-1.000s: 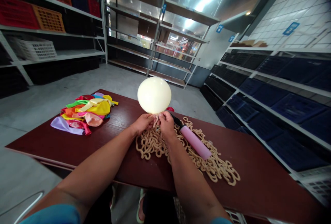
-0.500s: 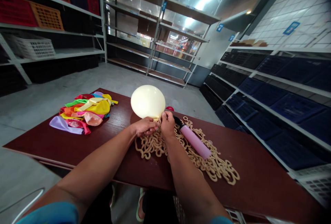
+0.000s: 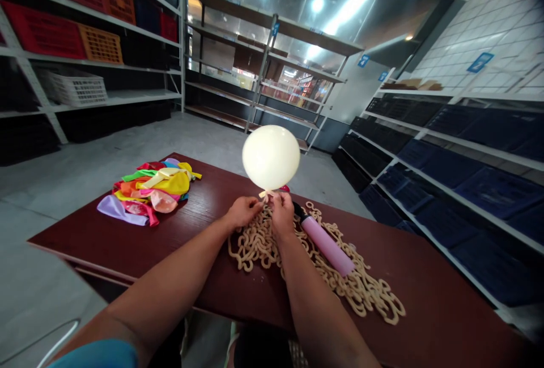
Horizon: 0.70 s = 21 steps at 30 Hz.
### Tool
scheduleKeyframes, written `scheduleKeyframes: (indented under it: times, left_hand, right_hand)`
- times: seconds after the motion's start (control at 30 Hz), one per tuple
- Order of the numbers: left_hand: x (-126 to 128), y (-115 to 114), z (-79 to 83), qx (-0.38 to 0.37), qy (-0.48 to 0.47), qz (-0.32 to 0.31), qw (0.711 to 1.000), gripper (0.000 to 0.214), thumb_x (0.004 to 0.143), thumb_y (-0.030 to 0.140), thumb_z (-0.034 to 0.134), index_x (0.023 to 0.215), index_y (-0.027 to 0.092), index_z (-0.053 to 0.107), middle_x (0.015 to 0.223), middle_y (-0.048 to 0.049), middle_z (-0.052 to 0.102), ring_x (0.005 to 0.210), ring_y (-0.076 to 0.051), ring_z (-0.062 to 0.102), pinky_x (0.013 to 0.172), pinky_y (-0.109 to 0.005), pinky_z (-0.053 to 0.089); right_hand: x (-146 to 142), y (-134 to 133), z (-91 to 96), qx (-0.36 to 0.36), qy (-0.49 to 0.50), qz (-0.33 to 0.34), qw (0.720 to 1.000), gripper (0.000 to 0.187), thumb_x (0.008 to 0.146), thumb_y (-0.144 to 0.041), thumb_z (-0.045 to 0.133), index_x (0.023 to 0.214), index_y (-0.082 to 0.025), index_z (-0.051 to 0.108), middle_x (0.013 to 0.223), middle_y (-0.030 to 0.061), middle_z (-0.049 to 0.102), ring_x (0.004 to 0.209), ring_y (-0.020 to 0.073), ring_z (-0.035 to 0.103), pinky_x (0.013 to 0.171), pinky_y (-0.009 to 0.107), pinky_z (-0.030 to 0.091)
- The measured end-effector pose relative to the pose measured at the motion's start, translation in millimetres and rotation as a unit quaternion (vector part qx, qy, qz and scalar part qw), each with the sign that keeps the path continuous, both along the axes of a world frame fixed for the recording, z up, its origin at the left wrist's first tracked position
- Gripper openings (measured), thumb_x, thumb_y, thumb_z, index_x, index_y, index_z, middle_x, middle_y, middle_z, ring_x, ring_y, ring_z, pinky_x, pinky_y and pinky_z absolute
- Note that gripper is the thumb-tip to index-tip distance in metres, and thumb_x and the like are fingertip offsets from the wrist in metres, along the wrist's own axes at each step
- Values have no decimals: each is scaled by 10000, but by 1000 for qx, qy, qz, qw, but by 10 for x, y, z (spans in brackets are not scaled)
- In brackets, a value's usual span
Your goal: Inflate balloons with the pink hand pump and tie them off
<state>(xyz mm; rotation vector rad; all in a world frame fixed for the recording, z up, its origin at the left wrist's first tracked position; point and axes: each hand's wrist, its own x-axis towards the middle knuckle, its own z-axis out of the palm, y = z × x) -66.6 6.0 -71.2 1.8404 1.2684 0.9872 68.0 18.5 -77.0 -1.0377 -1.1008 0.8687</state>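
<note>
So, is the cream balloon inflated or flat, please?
Inflated: the cream balloon is round and full, its neck pinched between the left hand and right hand.

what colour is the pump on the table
The pump is pink with a black tip, clearest in the head view.

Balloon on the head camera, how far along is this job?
Done: one cream balloon is inflated. In hand: the left hand and right hand pinch its neck above the beige chain strip. Left: a pile of flat coloured balloons lies uninflated on the table, and the pink pump rests idle on the strip.
</note>
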Motion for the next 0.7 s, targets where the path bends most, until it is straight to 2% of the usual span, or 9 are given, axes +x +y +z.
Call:
scheduleKeyframes:
  times: [0.1, 0.23, 0.33, 0.4, 0.5, 0.6, 0.7]
  left_hand:
    - [-30, 34, -21, 3, 17, 5, 1000, 421, 799, 519, 405, 730, 170, 630, 639, -11, 601, 587, -128, 517, 549, -237, 375]
    - [-41, 32, -18, 13, 0, 17, 1000, 428, 781, 541, 446, 932, 191, 641, 846, -31, 658, 749, -151, 582, 668, -246, 431]
    - [-42, 29, -24, 17, 6, 27, 999, 396, 777, 515, 476, 951, 198, 638, 889, -32, 661, 807, -157, 592, 723, -250, 443]
    - [-51, 35, -26, 16, 14, 43, 999, 356, 779, 485, 489, 936, 204, 641, 890, -31, 661, 814, -158, 595, 738, -252, 446]
    - [-84, 58, -8, 12, 4, 82, 997, 294, 781, 426, 508, 924, 203, 637, 896, -32, 661, 819, -158, 594, 751, -250, 445]
    - [-135, 102, 8, 12, -22, 134, 991, 252, 775, 365, 527, 917, 183, 627, 907, -49, 657, 828, -160, 589, 765, -251, 441]
    - [-197, 164, -15, 9, -40, 201, 979, 252, 764, 308, 539, 949, 152, 612, 919, -81, 648, 828, -167, 585, 784, -268, 436]
  right_hand:
    - [-28, -11, 29, 0, 57, -17, 998, 277, 708, -409, 565, 839, -180, 480, 805, 34, 646, 748, 163, 613, 708, 327, 490]
    - [-10, -14, 41, -35, 89, -55, 994, 277, 673, -399, 612, 795, -177, 501, 752, 17, 645, 665, 154, 614, 597, 298, 513]
    - [66, 42, 18, -38, 71, -113, 990, 259, 672, -392, 619, 760, -170, 518, 670, -3, 631, 574, 132, 598, 538, 267, 504]
    - [122, 92, 8, -32, 80, -128, 988, 245, 677, -376, 618, 752, -166, 519, 664, 0, 635, 573, 130, 607, 554, 266, 510]
    - [174, 146, 17, 8, 110, -102, 989, 275, 668, -337, 640, 868, -171, 549, 876, 33, 663, 782, 143, 639, 701, 286, 520]
    - [174, 161, 3, 48, 83, -67, 993, 423, 687, -328, 627, 1083, -219, 529, 1173, 51, 574, 1030, 158, 570, 842, 311, 478]
    - [143, 161, -74, 43, 27, -48, 998, 476, 692, -335, 603, 1139, -205, 502, 1220, 81, 539, 1045, 180, 564, 878, 348, 456]
